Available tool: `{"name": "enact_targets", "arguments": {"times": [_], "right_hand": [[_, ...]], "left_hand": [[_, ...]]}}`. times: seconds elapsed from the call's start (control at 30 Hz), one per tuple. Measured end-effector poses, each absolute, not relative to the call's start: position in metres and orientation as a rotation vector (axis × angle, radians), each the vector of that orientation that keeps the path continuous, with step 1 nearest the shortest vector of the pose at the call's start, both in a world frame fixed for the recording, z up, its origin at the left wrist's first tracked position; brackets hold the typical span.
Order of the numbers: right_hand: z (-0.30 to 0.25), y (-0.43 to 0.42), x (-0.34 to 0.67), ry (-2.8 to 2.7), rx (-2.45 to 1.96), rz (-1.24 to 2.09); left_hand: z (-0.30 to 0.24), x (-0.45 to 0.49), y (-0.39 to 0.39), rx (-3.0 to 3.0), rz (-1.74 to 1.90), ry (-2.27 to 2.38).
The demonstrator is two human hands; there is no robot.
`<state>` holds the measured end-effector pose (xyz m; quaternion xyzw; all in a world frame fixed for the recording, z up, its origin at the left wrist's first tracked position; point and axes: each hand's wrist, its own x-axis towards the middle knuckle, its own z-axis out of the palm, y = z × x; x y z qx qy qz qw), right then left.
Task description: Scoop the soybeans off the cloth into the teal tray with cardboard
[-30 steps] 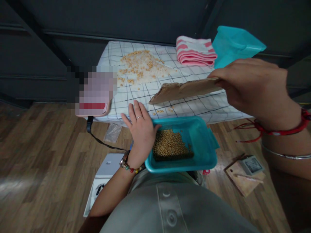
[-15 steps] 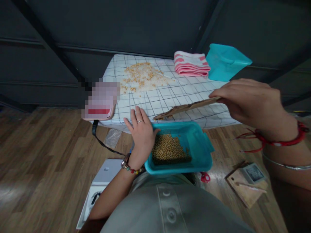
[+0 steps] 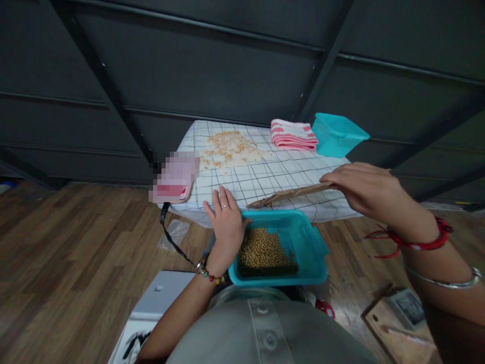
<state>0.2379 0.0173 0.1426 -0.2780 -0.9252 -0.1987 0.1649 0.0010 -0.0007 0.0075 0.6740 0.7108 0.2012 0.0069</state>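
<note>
With its fingers spread on the front edge of the checked tablecloth [image 3: 291, 172], my left hand [image 3: 228, 225] rests at the left rim of a turquoise plastic tub [image 3: 308, 253], thumb over the rim. Soybeans [image 3: 263, 250] fill the tub's left part. My right hand [image 3: 373, 194] is closed on the right end of a strip of cardboard [image 3: 293, 193]. That strip stands on edge just behind the tub, and a few beans show by its lower left side. Farther back on the cloth, more soybeans lie scattered among white grains [image 3: 231, 149].
A folded pink-and-white towel [image 3: 293, 135] and a second turquoise container [image 3: 339, 135] stand at the back right. At the left edge lies a pink phone-like device [image 3: 176, 177], partly pixelated, with a black cable [image 3: 172, 240]. A dark panelled wall [image 3: 212, 65] rises behind the table.
The view has tipped upward, so everything sits lower in the picture. Both hands, the cardboard and the tub keep nearly the same places relative to the table.
</note>
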Motion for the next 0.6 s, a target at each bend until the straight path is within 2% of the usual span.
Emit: {"name": "enact_targets", "arguments": {"times": [0.6], "right_hand": [[0.153, 0.003, 0.241, -2.676, -0.688, -0.628]], "left_hand": [[0.007, 0.001, -0.001, 2.113, 0.679, 2.222]]}}
